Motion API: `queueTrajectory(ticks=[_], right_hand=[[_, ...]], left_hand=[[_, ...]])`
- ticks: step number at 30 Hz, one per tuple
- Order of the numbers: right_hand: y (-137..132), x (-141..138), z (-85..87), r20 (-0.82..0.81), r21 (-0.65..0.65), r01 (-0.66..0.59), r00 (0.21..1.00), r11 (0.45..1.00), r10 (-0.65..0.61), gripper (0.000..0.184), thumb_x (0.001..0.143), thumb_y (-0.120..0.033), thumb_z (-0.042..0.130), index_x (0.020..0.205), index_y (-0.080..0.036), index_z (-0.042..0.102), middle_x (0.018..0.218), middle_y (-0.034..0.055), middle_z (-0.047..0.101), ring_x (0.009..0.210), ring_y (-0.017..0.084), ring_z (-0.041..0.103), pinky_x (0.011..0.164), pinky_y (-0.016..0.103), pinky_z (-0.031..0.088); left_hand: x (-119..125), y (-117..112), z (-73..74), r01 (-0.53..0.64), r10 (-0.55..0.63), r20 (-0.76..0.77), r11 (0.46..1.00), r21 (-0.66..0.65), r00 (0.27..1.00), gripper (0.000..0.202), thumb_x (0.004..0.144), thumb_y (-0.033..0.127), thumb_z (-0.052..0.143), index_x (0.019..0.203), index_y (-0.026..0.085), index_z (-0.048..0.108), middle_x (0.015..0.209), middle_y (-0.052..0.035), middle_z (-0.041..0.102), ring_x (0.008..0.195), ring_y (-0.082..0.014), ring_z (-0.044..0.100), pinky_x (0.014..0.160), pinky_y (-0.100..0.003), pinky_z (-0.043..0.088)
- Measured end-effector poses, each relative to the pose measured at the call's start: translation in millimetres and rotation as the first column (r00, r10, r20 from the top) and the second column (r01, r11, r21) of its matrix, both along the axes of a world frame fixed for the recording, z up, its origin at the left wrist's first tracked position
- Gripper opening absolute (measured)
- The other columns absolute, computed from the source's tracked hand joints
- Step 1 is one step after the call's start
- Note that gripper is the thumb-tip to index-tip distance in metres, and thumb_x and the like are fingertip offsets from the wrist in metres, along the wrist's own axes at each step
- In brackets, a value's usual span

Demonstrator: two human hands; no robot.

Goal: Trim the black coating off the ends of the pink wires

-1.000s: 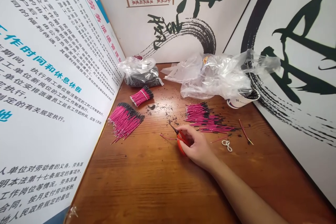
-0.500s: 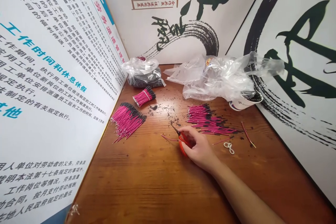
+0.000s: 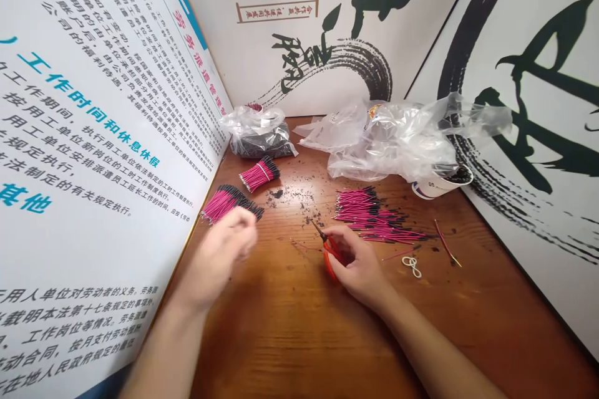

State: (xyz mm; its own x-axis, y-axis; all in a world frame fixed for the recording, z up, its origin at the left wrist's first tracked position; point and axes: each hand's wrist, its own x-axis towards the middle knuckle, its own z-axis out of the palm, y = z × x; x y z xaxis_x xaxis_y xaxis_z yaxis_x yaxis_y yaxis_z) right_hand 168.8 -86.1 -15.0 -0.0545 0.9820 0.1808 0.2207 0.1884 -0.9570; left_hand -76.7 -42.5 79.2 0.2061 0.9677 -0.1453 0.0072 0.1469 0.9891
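My right hand (image 3: 358,265) is closed around the red handles of small scissors (image 3: 324,240), whose dark pointed blades face up and left. Just below the blade tips a thin reddish wire (image 3: 304,246) lies on the table. My left hand (image 3: 227,249) is raised at the near side of the left pile of pink wires with black ends (image 3: 219,202), covering part of it. Motion blurs its curled fingers, and whether they hold anything cannot be made out. To the right of the scissors spreads another pile of pink wires (image 3: 369,215).
Behind the left pile lies a banded wire bundle (image 3: 257,176), with a bag of black pieces (image 3: 262,140) beyond. Clear plastic bags (image 3: 379,143) lean on a paper cup (image 3: 440,186). A white rubber band (image 3: 412,267) and a loose wire (image 3: 447,243) lie right. Black scraps dot the table (image 3: 281,336).
My left hand has come into view from the lower left and now reaches the left wire pile. The right hand keeps its hold on the scissors, and the view has shifted slightly.
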Motion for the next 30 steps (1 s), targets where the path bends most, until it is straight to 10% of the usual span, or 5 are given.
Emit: queueTrajectory(ticks=[7, 16, 30], right_hand=[[-3, -4, 9.0, -0.060, 0.085, 0.079, 0.995, 0.993, -0.074, 0.026, 0.085, -0.013, 0.058, 0.109, -0.023, 0.058, 0.078, -0.0008, 0.062, 0.063, 0.012, 0.058, 0.058, 0.020, 0.047], [-7, -5, 0.9, 0.019, 0.096, 0.027, 0.999, 0.995, -0.029, 0.031, 0.084, -0.010, 0.057, 0.112, -0.024, 0.060, 0.077, -0.0004, 0.061, 0.065, 0.013, 0.057, 0.060, 0.022, 0.047], [-9, -4, 3.1, 0.074, 0.128, -0.036, 0.997, 0.991, 0.026, 0.036, 0.081, -0.007, 0.057, 0.112, -0.026, 0.060, 0.078, -0.0013, 0.062, 0.061, 0.012, 0.056, 0.058, 0.021, 0.047]], left_hand=[[48, 4, -48.1, 0.049, -0.049, -0.012, 0.998, -0.026, 0.999, 0.007, 0.086, 0.019, 0.062, 0.090, 0.017, 0.057, 0.089, -0.0008, 0.056, 0.076, -0.0120, 0.056, 0.070, -0.024, 0.045], [53, -6, -54.2, 0.205, 0.043, 0.560, 0.905, -0.372, 0.827, 0.030, 0.081, 0.016, 0.073, 0.089, 0.018, 0.044, 0.079, 0.0018, 0.059, 0.064, -0.0076, 0.059, 0.059, -0.018, 0.050], [50, -5, -55.3, 0.224, 0.095, 0.658, 0.896, -0.384, 0.747, 0.032, 0.082, 0.015, 0.071, 0.082, 0.018, 0.040, 0.079, 0.0007, 0.064, 0.061, -0.0080, 0.062, 0.056, -0.019, 0.051]])
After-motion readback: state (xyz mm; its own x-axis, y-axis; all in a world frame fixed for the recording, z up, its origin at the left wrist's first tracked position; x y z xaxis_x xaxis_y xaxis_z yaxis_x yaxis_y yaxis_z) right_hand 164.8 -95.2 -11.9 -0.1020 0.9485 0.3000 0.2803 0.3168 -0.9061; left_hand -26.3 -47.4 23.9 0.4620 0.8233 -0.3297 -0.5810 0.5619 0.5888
